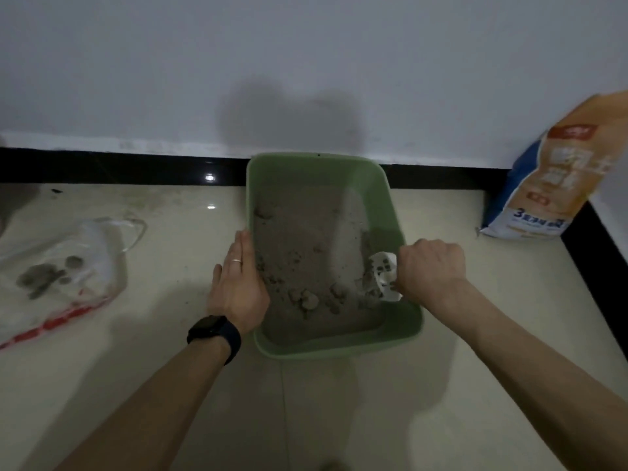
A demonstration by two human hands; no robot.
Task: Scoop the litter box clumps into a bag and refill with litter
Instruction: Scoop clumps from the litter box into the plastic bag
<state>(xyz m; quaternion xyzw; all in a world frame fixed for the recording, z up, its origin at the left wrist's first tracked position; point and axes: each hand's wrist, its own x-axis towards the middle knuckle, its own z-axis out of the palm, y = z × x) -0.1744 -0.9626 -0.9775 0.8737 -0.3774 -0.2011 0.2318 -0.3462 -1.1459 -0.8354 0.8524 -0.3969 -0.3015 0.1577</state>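
The green litter box [339,352] stands on the tiled floor [339,419], with its far end against the wall. The left hand [238,280] lies flat against the left rim, the fingers straight and together, and it seems to steady the box. The right hand [430,270] is curled round the handle of a white scoop [384,270] at the right side of the box. A few dark clumps sit in the scoop head. More clumps [307,299] lie in the grey litter near the front wall.

The plastic bag [68,263] lies on the floor well apart to the left and has some clumps inside already. The litter sack [547,171] leans in the corner on the right (its top looks open, but this is not certain).

The main risk is the way to the bag. The scoop must cross the whole box and then bare floor, so a tilt or a fast swing could drop clumps on the tiles. The bag is flat and its mouth is not held open, so the load may miss it or slide out. If the left hand leaves the rim, a hard dig could push the light box sideways.
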